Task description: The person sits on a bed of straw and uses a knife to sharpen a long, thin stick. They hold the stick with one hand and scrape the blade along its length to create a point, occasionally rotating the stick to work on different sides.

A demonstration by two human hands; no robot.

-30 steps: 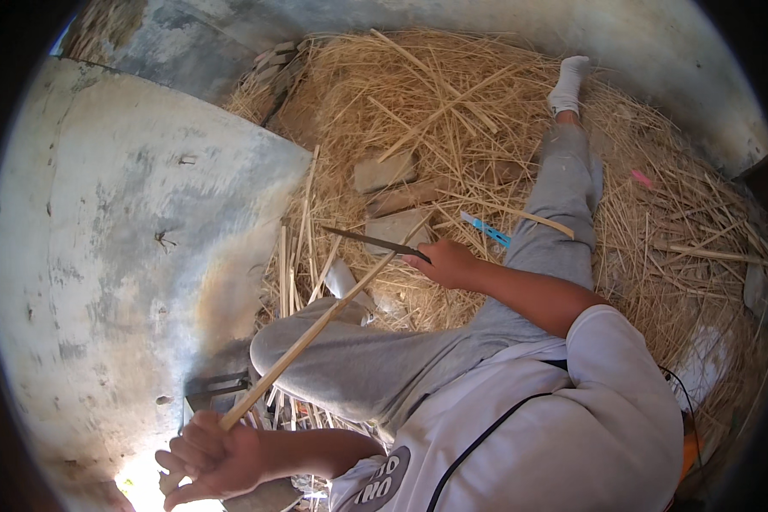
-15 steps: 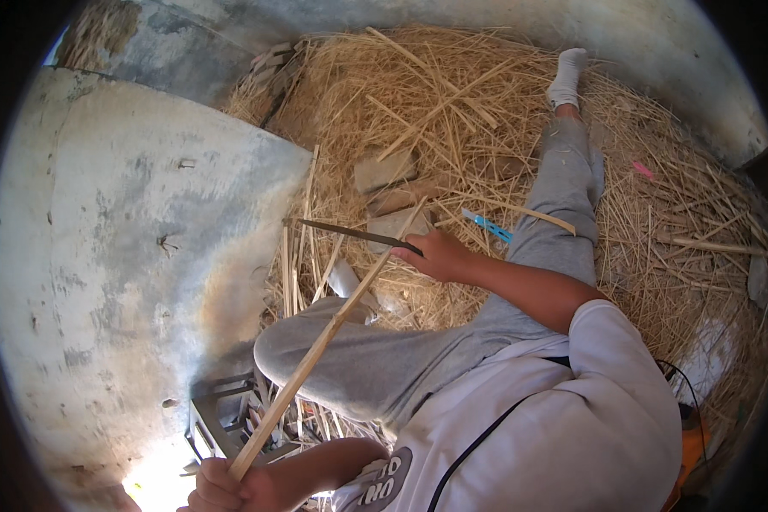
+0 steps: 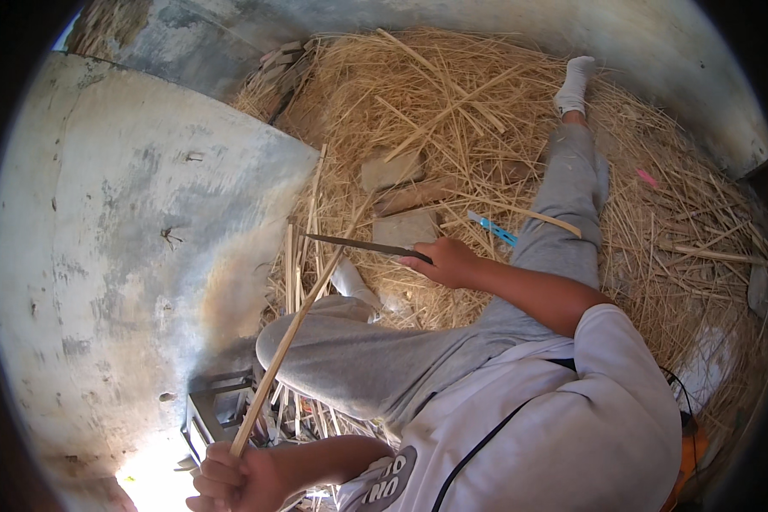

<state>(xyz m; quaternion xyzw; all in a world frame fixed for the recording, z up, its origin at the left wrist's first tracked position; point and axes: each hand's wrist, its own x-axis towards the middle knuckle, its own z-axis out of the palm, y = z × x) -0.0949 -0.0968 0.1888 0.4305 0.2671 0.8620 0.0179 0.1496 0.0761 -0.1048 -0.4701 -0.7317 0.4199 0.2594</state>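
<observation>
Down at the lower left, my left hand (image 3: 237, 478) is closed around the near end of a long pale split bamboo strip (image 3: 288, 337), which slants up and away past my bent left knee. My right hand (image 3: 445, 263), out in front of me, grips a long dark narrow-bladed knife (image 3: 363, 245); the blade points left. Strip and blade cross near the blade's tip end; whether they touch, I cannot tell. A blue utility knife (image 3: 493, 229) lies on the straw just beyond my right hand, beside my stretched right leg.
A mottled plaster wall (image 3: 128, 239) rises close on the left. Straw and loose strips (image 3: 452, 94) cover the ground, with several bricks (image 3: 392, 171) among them. A dark angular frame (image 3: 198, 422) stands at lower left; an orange object (image 3: 691, 452) is at lower right.
The strip's far end has swung left, away from my right hand, so it now crosses the knife nearer the tip. Both hands keep their hold; the whole view has shifted slightly.
</observation>
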